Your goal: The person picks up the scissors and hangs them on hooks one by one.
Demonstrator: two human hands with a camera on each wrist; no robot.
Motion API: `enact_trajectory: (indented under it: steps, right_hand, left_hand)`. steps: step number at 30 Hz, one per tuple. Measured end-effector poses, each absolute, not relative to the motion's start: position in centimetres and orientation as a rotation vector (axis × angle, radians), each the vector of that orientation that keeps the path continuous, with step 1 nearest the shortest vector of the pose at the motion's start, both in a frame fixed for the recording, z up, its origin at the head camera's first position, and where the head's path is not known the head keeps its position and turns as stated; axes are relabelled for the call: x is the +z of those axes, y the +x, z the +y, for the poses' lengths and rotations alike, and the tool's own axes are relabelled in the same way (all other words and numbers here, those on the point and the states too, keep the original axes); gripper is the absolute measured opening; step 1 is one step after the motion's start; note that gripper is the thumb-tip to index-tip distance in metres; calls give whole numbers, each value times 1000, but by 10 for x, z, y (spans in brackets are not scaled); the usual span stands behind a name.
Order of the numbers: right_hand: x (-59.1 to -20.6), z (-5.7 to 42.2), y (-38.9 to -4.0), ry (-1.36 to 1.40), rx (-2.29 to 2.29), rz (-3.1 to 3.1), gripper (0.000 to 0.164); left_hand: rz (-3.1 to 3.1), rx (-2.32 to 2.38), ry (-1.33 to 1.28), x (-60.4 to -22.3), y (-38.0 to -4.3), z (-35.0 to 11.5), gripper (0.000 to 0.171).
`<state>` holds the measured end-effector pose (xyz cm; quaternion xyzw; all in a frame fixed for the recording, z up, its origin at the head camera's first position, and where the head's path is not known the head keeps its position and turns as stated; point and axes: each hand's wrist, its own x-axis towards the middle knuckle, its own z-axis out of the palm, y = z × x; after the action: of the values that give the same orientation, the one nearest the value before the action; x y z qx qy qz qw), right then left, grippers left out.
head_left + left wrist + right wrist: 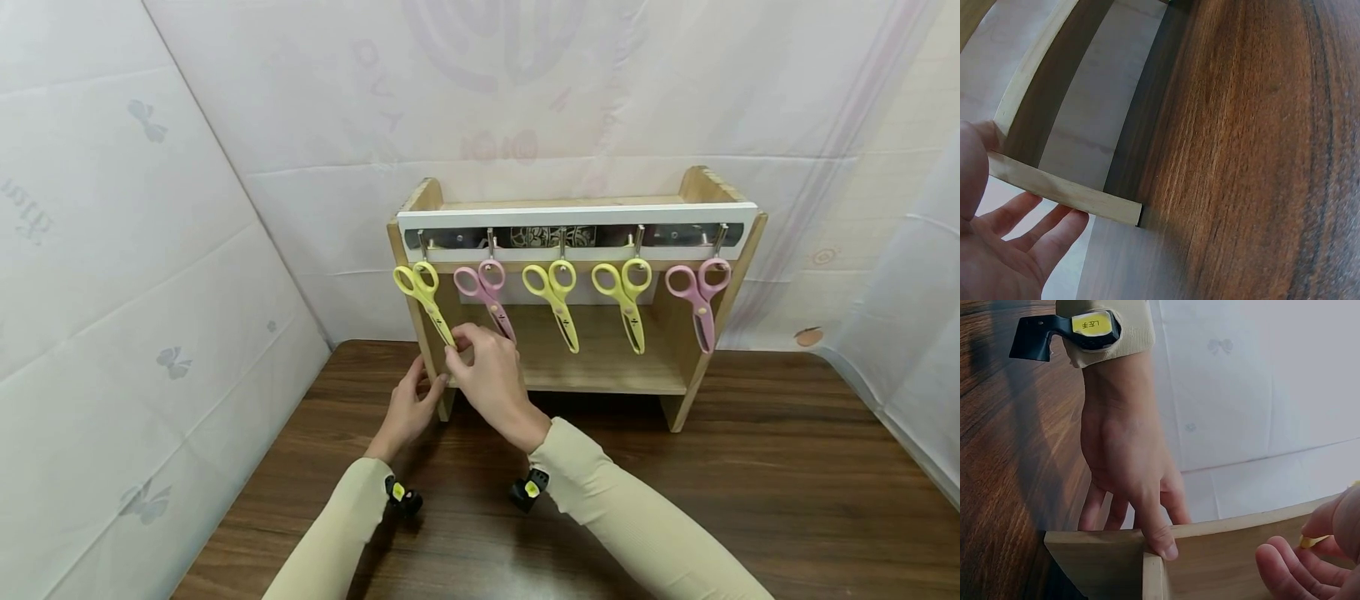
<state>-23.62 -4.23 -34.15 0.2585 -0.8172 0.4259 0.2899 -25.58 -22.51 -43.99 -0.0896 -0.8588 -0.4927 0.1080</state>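
Observation:
A wooden shelf rack (600,382) stands on the table with a row of metal hooks along its white front rail (465,214). At the far left hook hangs a pair of yellow scissors (427,297), its blades slanting down to the right. My right hand (491,375) pinches the blade tip between thumb and fingers; in the right wrist view only a bit of yellow tip (1305,542) shows. Low on the rack's left side panel (1066,189), my left hand (1013,250) grips the edge, thumb inside and fingers against the outer face.
Pink scissors (487,290) hang just right of the pinched pair. Further along are two more yellow scissors (557,293) and pink scissors (701,296) at the right end. White patterned cloth (337,108) stands behind and left of the brown wooden table (787,450).

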Motion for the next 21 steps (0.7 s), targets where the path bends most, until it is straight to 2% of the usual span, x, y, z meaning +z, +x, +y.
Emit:
enact_trajectory:
  steps: [15, 18, 21]
  right_hand:
    - [-343, -43, -236, 688, 1120, -2195, 14]
    - [-343, -43, -236, 682, 1111, -2202, 20]
    - [-344, -43, -234, 676, 1095, -2225, 32]
  left_hand:
    - [-2533, -1452, -272, -440, -256, -224, 61]
    - [-2530, -1447, -280, -440, -256, -224, 62]
    - [-2528, -1441, -286, -440, -256, -224, 63]
